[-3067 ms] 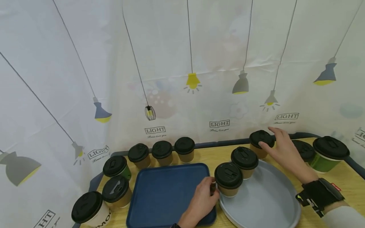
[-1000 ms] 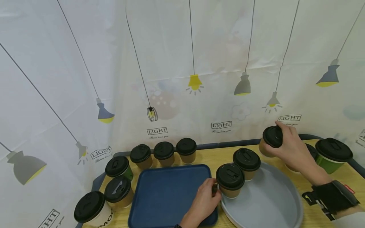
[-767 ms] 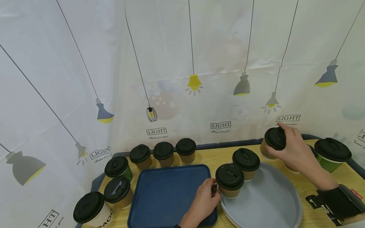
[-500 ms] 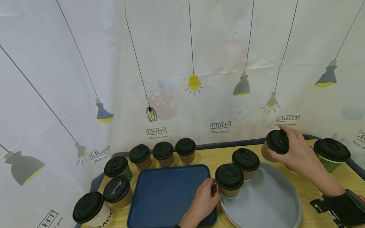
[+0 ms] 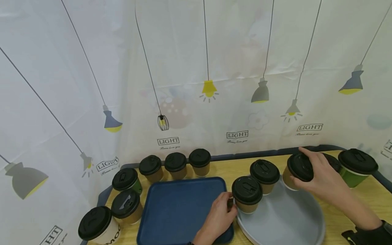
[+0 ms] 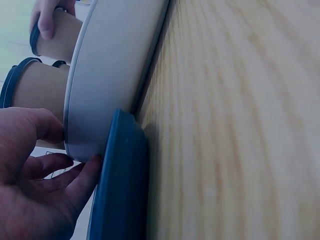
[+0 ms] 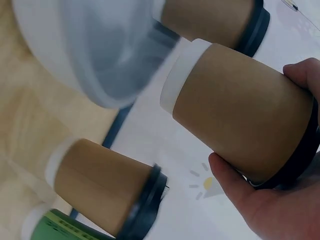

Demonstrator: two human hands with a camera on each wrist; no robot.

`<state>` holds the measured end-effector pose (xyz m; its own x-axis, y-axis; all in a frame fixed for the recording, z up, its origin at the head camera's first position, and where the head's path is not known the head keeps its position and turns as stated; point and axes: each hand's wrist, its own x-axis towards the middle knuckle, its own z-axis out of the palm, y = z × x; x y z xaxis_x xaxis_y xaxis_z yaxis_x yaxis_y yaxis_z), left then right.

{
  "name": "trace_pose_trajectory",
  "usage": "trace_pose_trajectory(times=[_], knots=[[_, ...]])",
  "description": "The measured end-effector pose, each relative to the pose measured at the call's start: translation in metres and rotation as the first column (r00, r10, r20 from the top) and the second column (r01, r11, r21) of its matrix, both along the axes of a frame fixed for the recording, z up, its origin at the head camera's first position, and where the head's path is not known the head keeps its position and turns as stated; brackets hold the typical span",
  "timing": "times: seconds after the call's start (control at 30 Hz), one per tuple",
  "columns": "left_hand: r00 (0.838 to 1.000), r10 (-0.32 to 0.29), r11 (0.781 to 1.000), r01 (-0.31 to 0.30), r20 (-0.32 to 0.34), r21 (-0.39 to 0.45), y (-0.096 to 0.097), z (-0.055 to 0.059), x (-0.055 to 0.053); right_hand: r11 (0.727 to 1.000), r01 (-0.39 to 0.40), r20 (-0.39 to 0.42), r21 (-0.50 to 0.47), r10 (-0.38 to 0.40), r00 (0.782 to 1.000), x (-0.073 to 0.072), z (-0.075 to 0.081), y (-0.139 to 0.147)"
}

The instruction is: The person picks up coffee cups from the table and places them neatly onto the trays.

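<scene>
My right hand (image 5: 321, 175) grips a brown paper coffee cup (image 7: 240, 110) with a black lid, thumb and fingers round its upper part. That cup is tilted over the back rim of the round grey tray (image 5: 291, 217); the right wrist view shows its base above the tray. Two more lidded brown cups stand on the tray: a front cup (image 5: 246, 194) and one behind it (image 5: 264, 175). At the tray's left edge, my left hand (image 5: 215, 216) holds the rim (image 6: 70, 90) with bent fingers, close beside the front cup.
A blue rectangular tray (image 5: 180, 211) lies left of the round one. Several lidded cups line the table's back and left, including a white cup (image 5: 98, 224). On the right stand a green cup (image 5: 356, 166) and a brown cup (image 7: 102, 185). A printed cloth (image 5: 196, 112) hangs behind.
My right hand has taken the brown cup from the table behind the tray, lifted it, and brought it right and forward over the rim. The left hand has stayed in place.
</scene>
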<state>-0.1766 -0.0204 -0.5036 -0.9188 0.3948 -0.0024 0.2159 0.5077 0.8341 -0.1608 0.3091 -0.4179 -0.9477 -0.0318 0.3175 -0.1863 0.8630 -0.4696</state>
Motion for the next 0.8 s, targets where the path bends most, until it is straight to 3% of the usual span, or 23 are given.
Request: trace_pose_trajectory(times=[0.17, 0.47, 0.8], knots=[[1.0, -0.001, 1.0, 0.001, -0.001, -0.005, 0.001, 0.0, 0.0, 1.0, -0.021, 0.069, 0.011, 0.02, 0.997, 0.003, -0.011, -0.004], [1.0, 0.007, 1.0, -0.007, 0.02, -0.014, -0.002, -0.002, 0.002, 0.997, -0.075, 0.066, 0.013, 0.074, 0.995, -0.001, -0.033, -0.011], [1.0, -0.002, 1.0, 0.002, -0.017, -0.007, -0.001, 0.0, 0.0, 0.998, -0.063, 0.063, 0.025, 0.061, 0.996, -0.005, -0.032, -0.009]])
